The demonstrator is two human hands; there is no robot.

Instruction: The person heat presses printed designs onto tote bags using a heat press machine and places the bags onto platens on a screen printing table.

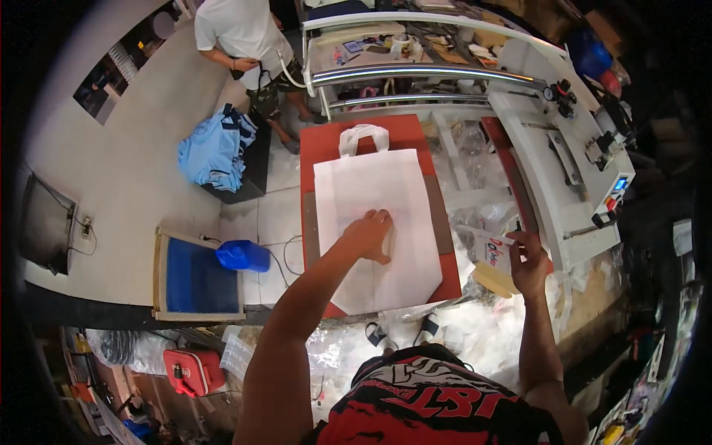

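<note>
A white tote bag (404, 185) lies flat on the red press bed (437, 293), its looped handle (363, 136) toward the far end. Near the bag's middle my left hand (367, 236) rests palm down, fingers stretched out, holding nothing. Off the bed's right side, my right hand (528, 265) pinches the edge of a thin whitish printed sheet (486, 248) with red and dark lettering. That sheet hangs above a tan piece of cardboard (495, 279), apart from the bag. Part of the bag's surface is hidden under my left hand.
A white press machine (549, 156) with metal rollers (423, 73) stands right and beyond. Another person (241, 44) stands at the far left by light blue folded clothes (216, 150). A blue jug (243, 256) and a framed blue screen (202, 276) are at left.
</note>
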